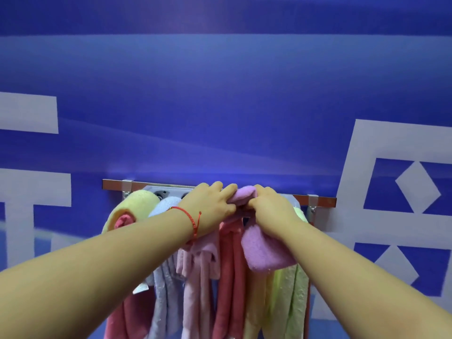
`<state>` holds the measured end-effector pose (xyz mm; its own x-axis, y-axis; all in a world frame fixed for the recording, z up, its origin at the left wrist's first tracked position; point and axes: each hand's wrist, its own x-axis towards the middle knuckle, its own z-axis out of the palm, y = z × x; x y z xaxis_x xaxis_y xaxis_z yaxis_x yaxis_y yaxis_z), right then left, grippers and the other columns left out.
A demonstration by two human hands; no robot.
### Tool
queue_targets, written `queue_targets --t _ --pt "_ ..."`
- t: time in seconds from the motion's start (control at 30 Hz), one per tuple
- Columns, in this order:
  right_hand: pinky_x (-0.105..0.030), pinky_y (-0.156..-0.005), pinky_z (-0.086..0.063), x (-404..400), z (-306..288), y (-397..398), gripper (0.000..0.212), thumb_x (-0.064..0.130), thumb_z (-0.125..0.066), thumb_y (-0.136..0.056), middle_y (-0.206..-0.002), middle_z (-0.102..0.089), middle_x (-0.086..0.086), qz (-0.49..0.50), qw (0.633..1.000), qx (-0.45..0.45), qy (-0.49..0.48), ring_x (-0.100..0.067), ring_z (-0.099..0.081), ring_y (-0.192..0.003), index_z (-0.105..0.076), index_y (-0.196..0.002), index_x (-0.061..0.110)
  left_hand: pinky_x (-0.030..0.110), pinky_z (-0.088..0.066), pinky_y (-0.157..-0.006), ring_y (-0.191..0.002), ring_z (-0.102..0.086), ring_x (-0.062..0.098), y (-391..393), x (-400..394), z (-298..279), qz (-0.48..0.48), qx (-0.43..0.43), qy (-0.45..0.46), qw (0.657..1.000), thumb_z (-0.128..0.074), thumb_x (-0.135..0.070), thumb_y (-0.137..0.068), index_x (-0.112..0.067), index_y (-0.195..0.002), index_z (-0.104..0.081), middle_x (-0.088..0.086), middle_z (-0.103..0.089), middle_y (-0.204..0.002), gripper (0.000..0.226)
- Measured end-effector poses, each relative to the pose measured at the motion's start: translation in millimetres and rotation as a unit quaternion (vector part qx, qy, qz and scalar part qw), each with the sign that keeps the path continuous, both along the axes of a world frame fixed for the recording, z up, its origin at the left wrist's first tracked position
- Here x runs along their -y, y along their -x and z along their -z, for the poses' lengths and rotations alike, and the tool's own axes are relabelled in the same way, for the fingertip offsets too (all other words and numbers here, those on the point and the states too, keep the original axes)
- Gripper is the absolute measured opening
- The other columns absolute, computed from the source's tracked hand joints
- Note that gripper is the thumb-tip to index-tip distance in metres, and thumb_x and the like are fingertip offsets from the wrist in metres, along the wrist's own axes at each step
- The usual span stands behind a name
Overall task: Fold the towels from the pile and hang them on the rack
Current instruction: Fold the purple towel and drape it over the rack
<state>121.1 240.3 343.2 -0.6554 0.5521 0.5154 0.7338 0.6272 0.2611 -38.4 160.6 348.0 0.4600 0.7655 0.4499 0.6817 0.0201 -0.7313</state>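
From the head view, both arms reach far forward to a rack [322,201], a metal bar fixed across a blue wall [220,106] that carries large white shapes. The left hand [208,204] and the right hand [266,204] meet near the middle of the bar, each with fingers curled and pinching the top of a lilac towel [264,250]. Part of that towel bunches between the two hands at the level of the bar, and the rest hangs down as a folded pad under the right wrist. Whether the towel already lies over the bar cannot be told, since the hands cover that spot.

A red string bracelet [195,223] circles the left wrist.

More towels hang from the rack below and beside the hands: a yellow towel [137,204] at the left end (with a pink fold showing in its side), a pale blue towel [166,289] next to it, a light pink towel [195,277] under the left wrist, a coral towel [232,277] in the middle, and a light green towel [291,302] at the right. They hang close together, touching their neighbours.
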Motion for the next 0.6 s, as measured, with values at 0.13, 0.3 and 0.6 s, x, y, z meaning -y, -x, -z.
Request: queue_targets --t 0.13,0.3,0.6 --pt "-0.036 -0.087 -0.041 -12 -2 18 0.033 0.015 -0.038 -0.097 -0.125 -0.044 -0.007 0.01 0.999 -0.036 0.016 -0.026 -0.042 -0.114 -0.054 -0.125 0.012 0.03 -0.024 -0.058 -0.086 -0.053 0.024 -1 -16 -9 -0.085 -0.018 0.023 0.996 -0.046 -0.025 -0.09 -0.029 -0.098 -0.07 0.004 -0.049 -0.13 0.026" --pt "-0.031 -0.074 -0.034 -25 0 43 0.031 0.016 -0.038 -0.097 -0.128 -0.039 -0.008 0.044 0.998 -0.04 -0.033 -0.027 -0.041 -0.113 -0.055 -0.123 0.014 0.033 -0.028 -0.072 -0.118 -0.039 0.029 -7 -35 -18 -0.192 0.043 0.035 0.98 -0.032 -0.024 -0.101 -0.019 -0.134 -0.047 0.012 -0.009 -0.155 0.037" --pt "-0.032 -0.074 -0.037 -32 18 41 0.029 0.013 -0.039 -0.096 -0.132 -0.035 -0.01 0.095 0.995 -0.011 -0.025 -0.028 -0.039 -0.117 -0.055 -0.12 0.012 0.031 -0.026 -0.075 -0.12 -0.039 0.025 -24 -53 -13 -0.236 0.065 0.051 0.968 -0.032 -0.018 -0.098 -0.015 -0.134 -0.046 0.011 -0.025 -0.148 0.039"
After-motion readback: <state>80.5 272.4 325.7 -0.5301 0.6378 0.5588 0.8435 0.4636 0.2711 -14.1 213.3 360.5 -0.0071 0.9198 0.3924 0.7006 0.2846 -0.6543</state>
